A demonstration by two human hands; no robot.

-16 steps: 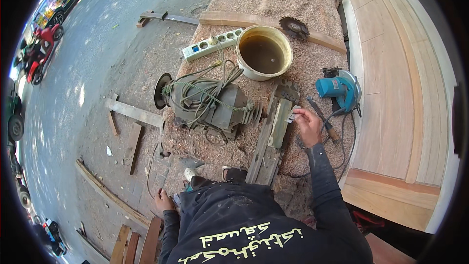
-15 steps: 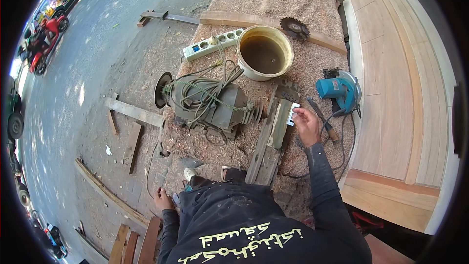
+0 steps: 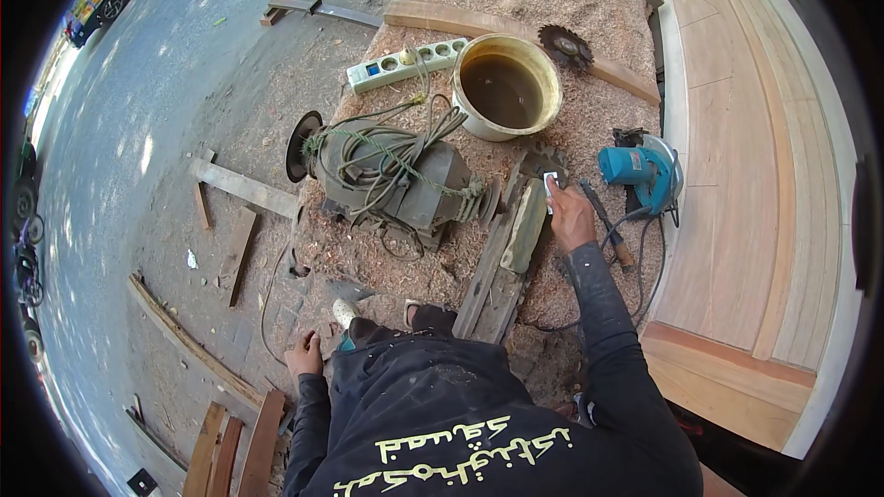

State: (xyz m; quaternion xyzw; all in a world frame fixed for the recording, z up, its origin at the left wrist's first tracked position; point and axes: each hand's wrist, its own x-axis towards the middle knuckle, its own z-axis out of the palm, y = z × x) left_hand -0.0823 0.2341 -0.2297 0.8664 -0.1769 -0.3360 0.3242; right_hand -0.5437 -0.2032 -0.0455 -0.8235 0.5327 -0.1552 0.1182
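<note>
My right hand (image 3: 571, 218) pinches a small, pale, notched metal plate (image 3: 551, 191), which is seen nearly edge-on. It is just right of the upper end of a long greenish-tan whetstone (image 3: 524, 227). That stone lies lengthwise on a worn wooden beam (image 3: 493, 285) pointing away from me. Low on the left, beside my body, my left hand (image 3: 304, 355) hangs with its fingers curled and nothing visible in them. Beyond the stone stands a whitish bucket (image 3: 506, 89) of murky brown water. To the right of my right hand lies a wooden-handled tool (image 3: 623, 253).
A motor (image 3: 401, 179) with coiled cable and rope sits left of the beam. Behind it lies a power strip (image 3: 405, 64). A blue circular saw (image 3: 640, 173) and a wooden door (image 3: 737, 175) are on the right. A toothed saw blade (image 3: 564, 46) rests on a plank near the bucket.
My right hand has turned and moved slightly up and left, tilting the notched plate from face-on to nearly edge-on. My left hand has risen slightly. The red motorbike on the road has left view.
</note>
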